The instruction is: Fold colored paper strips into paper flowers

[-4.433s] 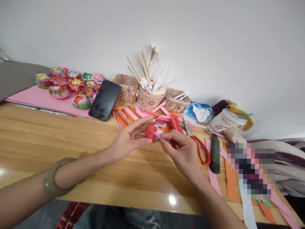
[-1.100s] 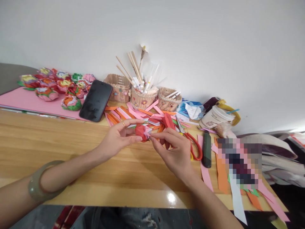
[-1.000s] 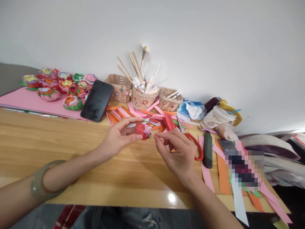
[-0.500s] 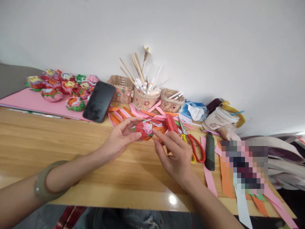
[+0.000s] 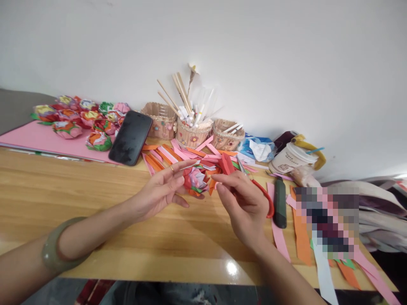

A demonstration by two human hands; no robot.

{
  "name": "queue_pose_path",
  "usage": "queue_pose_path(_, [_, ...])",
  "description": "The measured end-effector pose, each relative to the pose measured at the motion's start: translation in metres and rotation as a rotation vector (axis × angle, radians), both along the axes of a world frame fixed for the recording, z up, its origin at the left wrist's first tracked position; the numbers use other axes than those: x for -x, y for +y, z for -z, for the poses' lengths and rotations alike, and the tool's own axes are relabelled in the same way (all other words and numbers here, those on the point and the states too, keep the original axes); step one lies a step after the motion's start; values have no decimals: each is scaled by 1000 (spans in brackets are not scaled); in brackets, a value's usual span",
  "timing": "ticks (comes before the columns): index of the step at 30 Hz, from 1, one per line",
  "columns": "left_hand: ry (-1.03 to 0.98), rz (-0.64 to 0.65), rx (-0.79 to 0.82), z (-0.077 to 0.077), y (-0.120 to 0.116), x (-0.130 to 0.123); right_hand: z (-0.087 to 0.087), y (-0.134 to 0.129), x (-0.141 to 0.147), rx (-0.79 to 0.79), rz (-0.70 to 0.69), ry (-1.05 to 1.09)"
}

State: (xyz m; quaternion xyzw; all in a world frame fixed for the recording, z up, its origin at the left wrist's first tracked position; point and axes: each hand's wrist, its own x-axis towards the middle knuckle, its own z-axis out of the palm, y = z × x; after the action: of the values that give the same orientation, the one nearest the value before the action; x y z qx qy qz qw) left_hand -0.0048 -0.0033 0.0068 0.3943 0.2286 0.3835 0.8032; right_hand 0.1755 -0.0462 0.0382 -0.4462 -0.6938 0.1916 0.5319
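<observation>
A folded-paper flower with red outer petals and a white and lilac centre is held in my left hand. The thumb and fingers of that hand grip the flower's left side. Just right of the flower, my right hand has its thumb and forefinger drawn close together and its other fingers curled. Whatever lies between those fingertips is too small to make out. Behind the hands lies a pile of coloured paper strips. Scissors with red handles are partly hidden by my right hand.
Finished paper flowers sit on pink sheets at left, beside a phone. Decorated baskets, a tissue pack and a cup line the wall. A dark green cutter and long strips lie right.
My right hand has drawn back to the right from the flower, covering more of the scissors. The flower's centre has turned more into view, and my left fingers have shifted around it.
</observation>
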Motion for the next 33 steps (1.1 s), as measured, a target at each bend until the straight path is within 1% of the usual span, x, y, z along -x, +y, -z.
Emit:
queue_pose_path(3, [27,-56,-82,-1,-1,0,0,-1,0,26,-35,-5])
queue_pose_path(8, [46,-74,-238,3,0,-2,-1,0,1,49,-65,-38])
queue_pose_path(13, [31,-176,-353,7,2,-4,0,1,3,75,-40,-60])
queue_pose_path(16, [40,-204,-412,8,2,-4,0,2,4,91,-29,-66])
queue_pose_path(22, [72,-277,-512,7,3,-3,0,4,4,139,-15,-56])
queue_pose_path(26, [81,-302,-563,7,2,-2,0,6,3,216,-32,-3])
queue_pose_path(30, [59,-292,-585,9,2,-2,-1,7,3,293,-42,76])
queue_pose_path(33, [31,-281,-592,11,3,-3,-1,7,3,319,-50,110])
